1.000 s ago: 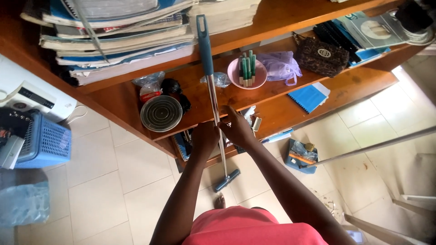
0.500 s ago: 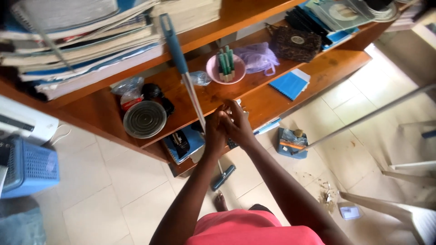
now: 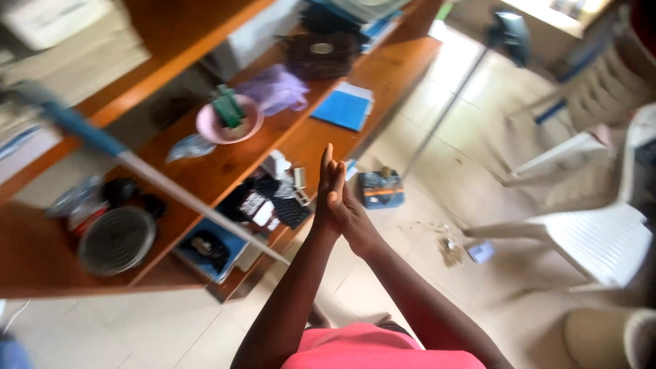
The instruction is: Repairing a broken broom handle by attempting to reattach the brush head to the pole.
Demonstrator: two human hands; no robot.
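Observation:
My left hand [image 3: 318, 208] and my right hand [image 3: 350, 213] are pressed flat together, palm to palm, fingers straight and pointing up, with nothing between them. They hover in front of the wooden shelf unit [image 3: 383, 75]. To their left a long-handled mop [image 3: 198, 205] with a metal shaft and blue grip leans slanted against the shelves, free of both hands. Its lower end is hidden behind my left arm.
On the shelf sit a pink bowl [image 3: 229, 121] of green sticks, a purple bag [image 3: 275, 89], a blue notebook [image 3: 344, 109] and a round metal tin [image 3: 116, 239]. A small blue box [image 3: 381, 189] and swept debris [image 3: 451, 253] lie on the tiles. White plastic chairs [image 3: 594, 239] stand right.
Both hands have let go of the mop shaft and now press flat together. The mop leans against the shelves. The view has swung right, towards the chairs.

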